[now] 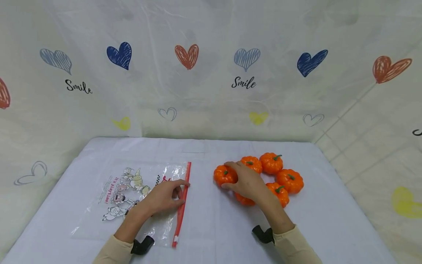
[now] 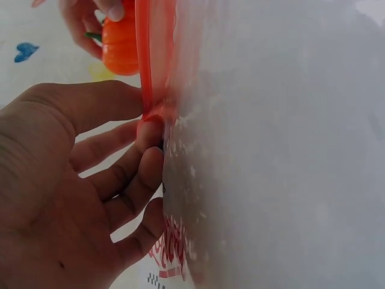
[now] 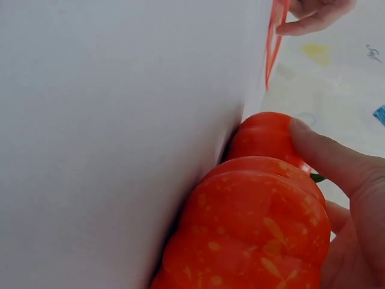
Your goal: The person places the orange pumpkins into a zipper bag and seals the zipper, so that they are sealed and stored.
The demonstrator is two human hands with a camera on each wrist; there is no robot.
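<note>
A clear plastic zip bag (image 1: pixel 90 216) with printed cartoon animals lies flat on the left of the table. My left hand (image 1: pixel 163 198) is at its red zip strip (image 1: pixel 179 220), thumb and forefinger pinching the strip's edge in the left wrist view. To the right, my right hand (image 1: pixel 247 181) grips the leftmost small orange pumpkin (image 1: pixel 222 176), thumb on the near side and fingers over the far side. In the right wrist view the thumb presses on that pumpkin (image 3: pixel 261 141), while another pumpkin (image 3: pixel 252 229) stands in front and partly hides it.
Several more orange pumpkins with green stems cluster around the right hand, among them one at the back (image 1: pixel 271 163) and one on the right (image 1: pixel 290 181). A white cloth covers the table (image 1: pixel 204 234). Behind it hangs a backdrop (image 1: pixel 211 91) with hearts.
</note>
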